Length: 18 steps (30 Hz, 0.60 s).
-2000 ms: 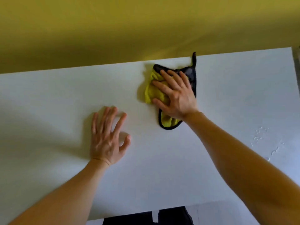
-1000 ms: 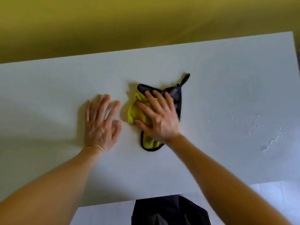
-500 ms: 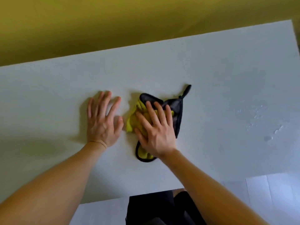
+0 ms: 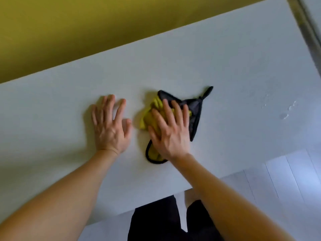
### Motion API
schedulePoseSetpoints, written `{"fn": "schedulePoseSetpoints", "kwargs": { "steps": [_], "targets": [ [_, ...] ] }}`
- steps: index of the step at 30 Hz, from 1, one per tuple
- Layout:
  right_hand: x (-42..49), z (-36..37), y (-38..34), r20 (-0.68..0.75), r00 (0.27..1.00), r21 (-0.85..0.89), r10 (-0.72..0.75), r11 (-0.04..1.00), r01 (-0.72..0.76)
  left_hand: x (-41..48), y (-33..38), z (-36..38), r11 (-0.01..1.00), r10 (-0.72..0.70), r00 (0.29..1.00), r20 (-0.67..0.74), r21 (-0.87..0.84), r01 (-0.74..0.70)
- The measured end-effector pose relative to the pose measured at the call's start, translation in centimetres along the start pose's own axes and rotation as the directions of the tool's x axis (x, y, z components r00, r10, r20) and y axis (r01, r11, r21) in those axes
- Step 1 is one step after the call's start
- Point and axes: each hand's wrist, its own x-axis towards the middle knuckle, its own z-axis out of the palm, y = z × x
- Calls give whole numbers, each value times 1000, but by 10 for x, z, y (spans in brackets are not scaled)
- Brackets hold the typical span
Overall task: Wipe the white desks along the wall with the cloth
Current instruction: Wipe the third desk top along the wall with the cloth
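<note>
A white desk (image 4: 225, 70) runs against a yellow-green wall. On its middle lies a crumpled yellow cloth (image 4: 150, 117) with black trim and a black hanging loop. My right hand (image 4: 171, 131) presses flat on the cloth with straight, spread fingers, covering most of it. My left hand (image 4: 111, 126) rests flat on the bare desk just left of the cloth, fingers spread, touching nothing else. A few water droplets (image 4: 284, 115) sit on the desk to the right.
The yellow-green wall (image 4: 86, 32) borders the desk's far edge. A grey vertical strip (image 4: 307, 28) stands at the desk's right end. Pale floor planks (image 4: 286, 180) show below the near edge, and my dark trousers (image 4: 156, 221) stand close to it.
My right hand has drawn the cloth from the desk's far edge back toward me and beside my left hand. The left hand has stayed flat on the desk.
</note>
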Motion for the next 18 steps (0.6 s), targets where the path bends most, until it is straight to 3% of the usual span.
{"fn": "schedulePoseSetpoints", "kwargs": {
  "steps": [3,5,7,9,11,14,16,18],
  "targets": [
    [-57,-1,-15,174,939,67,-297,955,290,1,-1,0,1000,11,1000,-14,13,-11],
    [-50,-5,19,176,914,52,-364,931,361,0,-1,0,1000,16,1000,-25,8,-16],
    [-25,-13,62,93,970,-30,-227,973,230,-1,-1,1,1000,20,999,-34,7,-20],
    [4,-20,99,-55,998,-100,6,995,-12,-1,0,1,1000,4,999,-44,-2,-4],
    [20,-22,113,-133,969,-127,209,966,-226,-1,2,2,999,22,998,-56,-22,-24],
    [11,-13,77,-200,900,-106,388,904,-413,-1,1,1,992,112,989,-95,-45,-116],
    [-30,-3,18,-209,896,-68,391,909,-412,-2,1,-2,985,156,982,-108,-57,-163],
    [-86,8,-44,-77,982,-21,170,985,-172,-1,2,-4,984,160,981,-114,-62,-168]
  ]
}}
